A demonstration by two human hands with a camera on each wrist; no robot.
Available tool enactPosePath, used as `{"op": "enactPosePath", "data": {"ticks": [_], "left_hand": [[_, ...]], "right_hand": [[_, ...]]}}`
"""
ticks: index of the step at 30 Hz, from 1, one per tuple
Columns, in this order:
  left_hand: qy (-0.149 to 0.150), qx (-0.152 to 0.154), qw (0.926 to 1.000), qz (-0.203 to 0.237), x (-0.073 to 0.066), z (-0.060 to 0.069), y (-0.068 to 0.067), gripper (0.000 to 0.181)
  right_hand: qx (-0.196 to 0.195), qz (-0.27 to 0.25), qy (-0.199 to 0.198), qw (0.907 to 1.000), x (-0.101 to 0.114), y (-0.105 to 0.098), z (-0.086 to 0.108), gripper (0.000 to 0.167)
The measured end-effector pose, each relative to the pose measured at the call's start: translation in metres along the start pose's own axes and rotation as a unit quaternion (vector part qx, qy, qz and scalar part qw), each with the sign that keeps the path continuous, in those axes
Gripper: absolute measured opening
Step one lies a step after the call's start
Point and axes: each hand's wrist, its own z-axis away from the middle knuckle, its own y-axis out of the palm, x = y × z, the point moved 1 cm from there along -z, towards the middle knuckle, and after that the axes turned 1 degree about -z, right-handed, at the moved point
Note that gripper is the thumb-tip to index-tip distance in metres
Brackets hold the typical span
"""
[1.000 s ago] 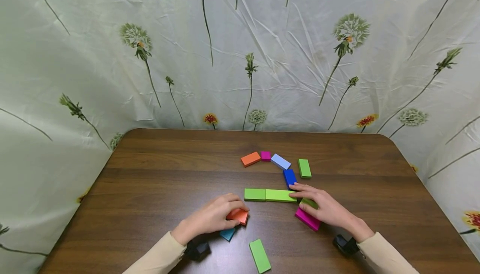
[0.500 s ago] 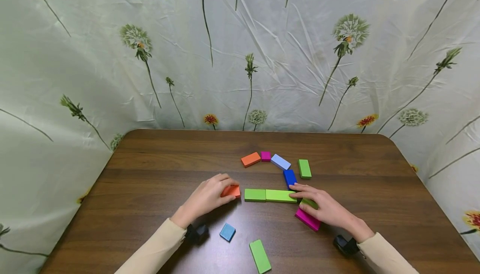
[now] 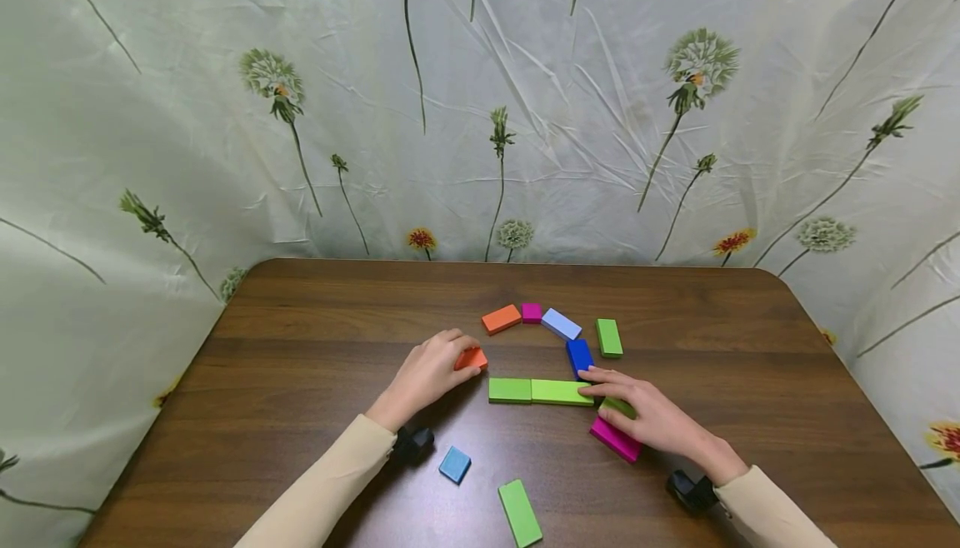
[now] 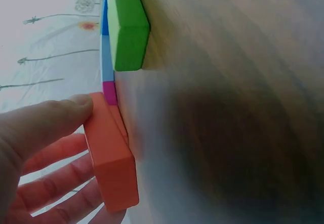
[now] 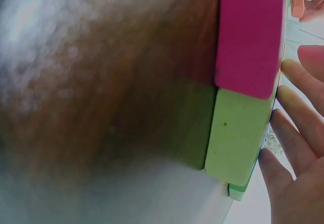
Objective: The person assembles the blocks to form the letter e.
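My left hand (image 3: 429,371) pinches an orange block (image 3: 472,359) between thumb and fingers; the left wrist view shows this block (image 4: 112,155) leaning slightly, its contact with the table unclear. Just right of it lies a row of two green blocks (image 3: 510,391). My right hand (image 3: 648,416) rests with extended fingers over the row's right end, touching blocks there. Partly under that hand are another green block (image 5: 235,135) and a magenta block (image 5: 250,39), placed end to end. A dark blue block (image 3: 578,355) extends away from the fingertips.
Beyond the dark blue block, a light blue block (image 3: 562,324), a small magenta block (image 3: 531,312) and an orange block (image 3: 501,319) curve leftward. A green block (image 3: 609,337) lies apart on the right. Nearer me are a small blue block (image 3: 455,465) and a green block (image 3: 520,513).
My left hand has carried the orange block away from beside the small blue block, first left and forward, then farther forward and slightly right. The right hand stays in place.
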Motion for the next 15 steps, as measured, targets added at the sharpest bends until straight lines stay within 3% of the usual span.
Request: {"op": "enactPosePath", "data": {"ticks": [9,15], "left_hand": [[-0.031,-0.007,0.9995,-0.010,0.0027,-0.0087,0.0103,0.026],[-0.038,0.022,0.9990,0.012,0.0064,-0.0070,0.0077,0.030]], "right_hand": [[0.002,0.006,0.005,1.0000,-0.0005,0.0001,-0.0001,0.032],[0.001,0.006,0.004,1.0000,-0.0010,0.0004,-0.0002,0.032]]}}
